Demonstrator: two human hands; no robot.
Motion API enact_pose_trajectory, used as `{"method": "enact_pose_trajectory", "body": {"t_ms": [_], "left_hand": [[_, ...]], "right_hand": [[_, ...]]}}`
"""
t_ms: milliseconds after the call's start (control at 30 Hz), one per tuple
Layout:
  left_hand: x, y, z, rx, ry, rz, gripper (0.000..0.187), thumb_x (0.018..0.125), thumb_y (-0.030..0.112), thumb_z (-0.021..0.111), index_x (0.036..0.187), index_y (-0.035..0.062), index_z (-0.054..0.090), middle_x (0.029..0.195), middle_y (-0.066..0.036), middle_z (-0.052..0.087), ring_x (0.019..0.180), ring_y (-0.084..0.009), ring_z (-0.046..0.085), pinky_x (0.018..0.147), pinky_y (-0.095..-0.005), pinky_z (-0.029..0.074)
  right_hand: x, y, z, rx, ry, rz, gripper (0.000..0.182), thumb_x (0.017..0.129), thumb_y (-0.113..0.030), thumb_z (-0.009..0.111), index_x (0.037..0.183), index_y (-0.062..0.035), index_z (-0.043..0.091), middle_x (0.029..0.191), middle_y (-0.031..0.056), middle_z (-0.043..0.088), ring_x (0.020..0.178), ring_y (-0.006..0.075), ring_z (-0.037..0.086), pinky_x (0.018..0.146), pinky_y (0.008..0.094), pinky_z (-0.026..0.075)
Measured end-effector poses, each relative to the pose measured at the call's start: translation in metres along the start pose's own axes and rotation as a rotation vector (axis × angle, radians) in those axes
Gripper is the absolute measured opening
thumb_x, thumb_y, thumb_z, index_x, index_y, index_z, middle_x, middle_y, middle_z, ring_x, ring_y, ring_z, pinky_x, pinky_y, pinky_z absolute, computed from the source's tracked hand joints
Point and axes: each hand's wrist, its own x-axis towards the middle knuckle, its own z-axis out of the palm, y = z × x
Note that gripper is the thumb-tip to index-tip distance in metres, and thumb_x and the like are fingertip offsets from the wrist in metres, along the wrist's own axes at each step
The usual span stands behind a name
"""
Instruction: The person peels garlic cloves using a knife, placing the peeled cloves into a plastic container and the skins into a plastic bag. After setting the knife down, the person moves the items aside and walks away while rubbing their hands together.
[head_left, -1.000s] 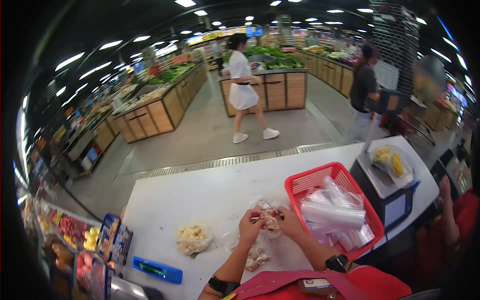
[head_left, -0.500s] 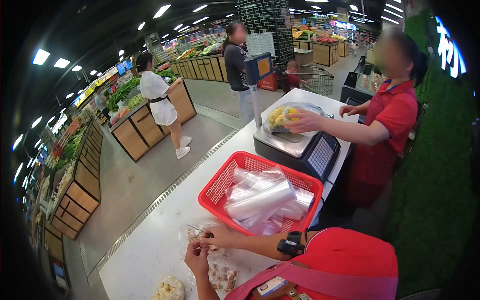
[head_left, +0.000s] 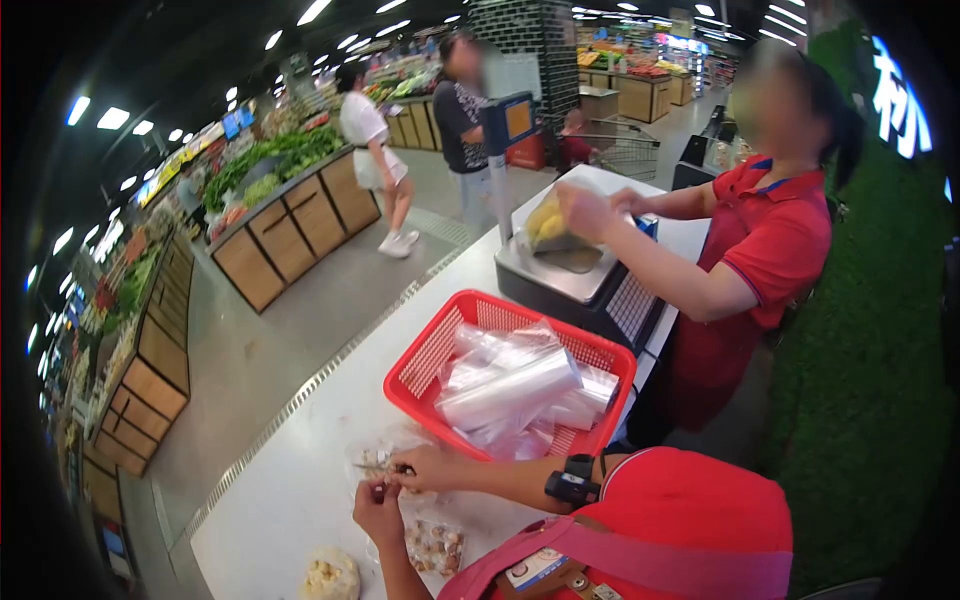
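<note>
My right hand (head_left: 425, 467), below the black wrist device, is closed around a small knife (head_left: 372, 465) with its thin blade pointing left. My left hand (head_left: 379, 508) is close against it, fingertips pinched; what they hold is too small to make out. Under the hands lies a clear plastic bag (head_left: 400, 438) with small whitish-brown pieces. A clear pack of small brown-and-white pieces (head_left: 434, 547) sits beside my left wrist. Nearer the counter's end is a clear bag of pale yellowish cloves or pieces (head_left: 331, 576).
On the white counter (head_left: 270, 510), a red basket (head_left: 410, 385) holds rolls of clear plastic bags (head_left: 510, 385). Beyond it stands a scale (head_left: 560, 275), where a co-worker in red (head_left: 770, 230) handles a bag of yellow produce (head_left: 547, 222). Shoppers and vegetable stands (head_left: 300, 215) are across the aisle.
My hands stay together over the bag, the knife shifting slightly. The co-worker has brought both hands to the yellow produce bag. A shopper in white has walked right; the view has shifted a little.
</note>
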Motion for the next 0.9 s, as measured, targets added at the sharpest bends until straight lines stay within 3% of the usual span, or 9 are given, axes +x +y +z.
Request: {"method": "enact_pose_trajectory", "body": {"t_ms": [167,200,267,333,367,433,633,733,900], "left_hand": [[-0.002,0.001,0.003,-0.125,-0.017,-0.036,0.013,0.066,0.002,0.065,0.075,-0.0003,0.056,0.066,-0.004,0.057,0.061,-0.0091,0.052,0.058,-0.023,0.044],[-0.003,0.007,0.002,-0.236,-0.018,-0.076,0.016,0.065,0.0,0.064,0.078,-0.0005,0.055,0.068,-0.004,0.056,0.063,-0.01,0.053,0.059,-0.0229,0.045],[0.0,0.004,-0.002,-0.509,-0.025,-0.147,0.024,0.066,-0.002,0.063,0.087,-0.0027,0.051,0.076,-0.007,0.055,0.068,-0.0132,0.054,0.063,-0.0239,0.045],[0.0,-0.001,-0.009,-0.547,0.041,-0.203,0.026,0.066,-0.003,0.062,0.09,-0.003,0.05,0.079,-0.008,0.055,0.071,-0.0139,0.055,0.065,-0.0236,0.046],[0.002,-0.001,-0.011,-0.635,0.052,-0.205,0.026,0.067,-0.003,0.061,0.09,-0.003,0.05,0.079,-0.008,0.056,0.071,-0.0138,0.056,0.064,-0.0233,0.046],[0.002,0.001,-0.013,-0.72,0.077,-0.198,0.025,0.068,-0.004,0.06,0.091,-0.003,0.05,0.079,-0.008,0.056,0.071,-0.0137,0.056,0.064,-0.0231,0.046],[0.003,0.004,-0.013,-0.676,0.093,-0.219,0.019,0.071,-0.006,0.056,0.089,-0.0027,0.051,0.079,-0.007,0.058,0.069,-0.0124,0.057,0.063,-0.0239,0.048],[0.003,0.004,-0.011,-0.674,0.106,-0.196,0.016,0.07,-0.009,0.054,0.085,-0.0031,0.052,0.079,-0.008,0.058,0.068,-0.0118,0.057,0.063,-0.0239,0.048],[0.002,0.004,-0.012,-0.521,0.092,-0.184,0.013,0.07,-0.01,0.051,0.082,-0.0039,0.053,0.079,-0.01,0.06,0.068,-0.0119,0.057,0.063,-0.0239,0.048]], "right_hand": [[0.003,0.016,0.006,0.211,0.036,0.149,0.022,0.075,-0.023,0.056,0.074,-0.0006,0.057,0.065,0.0092,0.059,0.054,0.0133,0.053,0.052,0.0296,0.043],[0.006,0.027,0.008,0.161,0.115,0.022,0.02,0.073,-0.02,0.057,0.074,0.0002,0.056,0.068,0.0103,0.059,0.058,0.013,0.053,0.054,0.0286,0.043],[0.009,0.018,0.002,0.019,0.208,0.151,0.024,0.072,-0.023,0.06,0.076,0.0009,0.058,0.063,0.0109,0.057,0.057,0.0175,0.054,0.055,0.03,0.043],[0.013,0.004,-0.01,-0.242,-0.07,0.301,0.03,0.075,-0.026,0.059,0.089,-0.0002,0.058,0.071,0.0131,0.057,0.065,0.0214,0.055,0.06,0.0297,0.043],[0.012,0.011,-0.005,-0.234,-0.116,0.292,0.03,0.075,-0.026,0.059,0.089,-0.0002,0.058,0.071,0.0131,0.057,0.065,0.0214,0.055,0.06,0.0297,0.043],[0.011,0.016,0.004,0.0,0.021,-0.128,0.034,0.081,-0.025,0.053,0.107,-0.0047,0.054,0.086,0.0144,0.057,0.078,0.0233,0.055,0.069,0.0286,0.043],[-0.003,-0.011,0.004,0.05,-0.138,-0.206,0.037,0.082,-0.013,0.05,0.119,-0.0147,0.047,0.099,0.0107,0.056,0.089,0.0212,0.054,0.077,0.0282,0.041],[-0.003,-0.013,0.006,0.084,-0.111,-0.215,0.037,0.081,-0.004,0.049,0.118,-0.0101,0.048,0.088,0.0049,0.055,0.074,0.0125,0.051,0.068,0.0217,0.042],[-0.003,-0.018,0.002,0.149,-0.123,-0.199,0.035,0.081,-0.004,0.049,0.115,-0.0101,0.051,0.098,0.0072,0.056,0.086,0.0138,0.053,0.075,0.0232,0.041]]}}
